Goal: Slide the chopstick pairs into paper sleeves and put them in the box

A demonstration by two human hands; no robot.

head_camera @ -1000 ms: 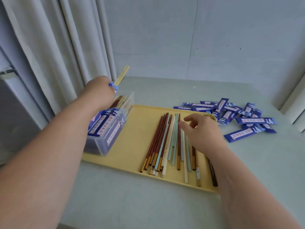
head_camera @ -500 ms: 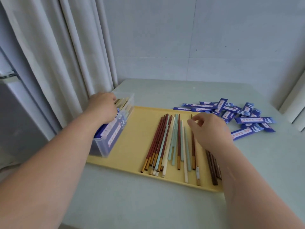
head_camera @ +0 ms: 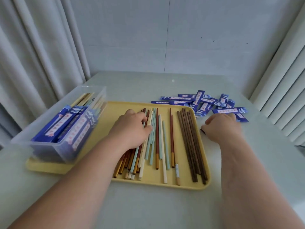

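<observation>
L hand (head_camera: pixel 132 128) curls round chopsticks (head_camera: pixel 152 138); R hand (head_camera: pixel 221 128) curled over sleeve (head_camera: pixel 243 119), hold unclear.

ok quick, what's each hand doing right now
Left hand: pinching chopsticks.
Right hand: curled over a sleeve; grip cannot be told.

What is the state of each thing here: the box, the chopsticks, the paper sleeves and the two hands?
Box: open, no lid, partly filled with sleeved pairs.
Loose chopsticks: unsleeved, lying on the tray.
Empty sleeves: scattered on the table.
Left hand: resting on the loose chopsticks, fingers bent; grip unclear.
Right hand: on the table beside the tray, fingers curled; any hold is hidden.
</observation>
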